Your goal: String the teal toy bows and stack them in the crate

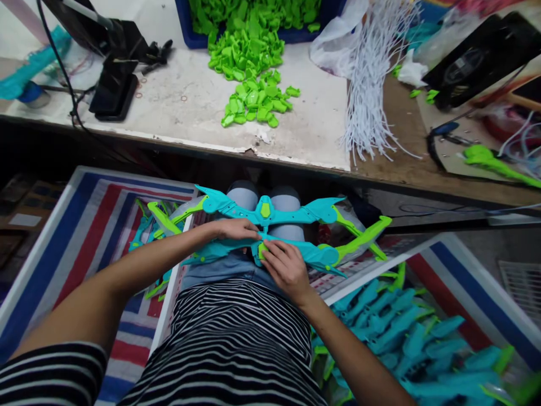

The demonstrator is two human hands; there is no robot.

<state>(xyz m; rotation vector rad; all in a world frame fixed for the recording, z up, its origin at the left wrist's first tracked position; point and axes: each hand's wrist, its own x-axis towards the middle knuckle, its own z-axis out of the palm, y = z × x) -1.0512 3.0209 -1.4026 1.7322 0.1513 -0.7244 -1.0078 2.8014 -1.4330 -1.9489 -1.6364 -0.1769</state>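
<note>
Two turquoise toy bows with green tips lie across my lap, one behind the other. The far toy bow (296,216) has a green plastic piece set in its middle. On the near toy bow (315,255), another green plastic piece (262,250) sits at the centre, partly covered by fingers. My left hand (237,229) grips the near bow just left of its centre, fingertips close to the middle. With bent fingers, my right hand (288,266) presses on the green piece from the right. The undersides of both hands are hidden.
Loose green pieces (253,101) are heaped on the worktable (177,107), before a blue bin (185,28). White cords (367,96) hang over the table edge. A striped-lined crate (80,237) stands left; more toy bows (406,332) fill a crate at right.
</note>
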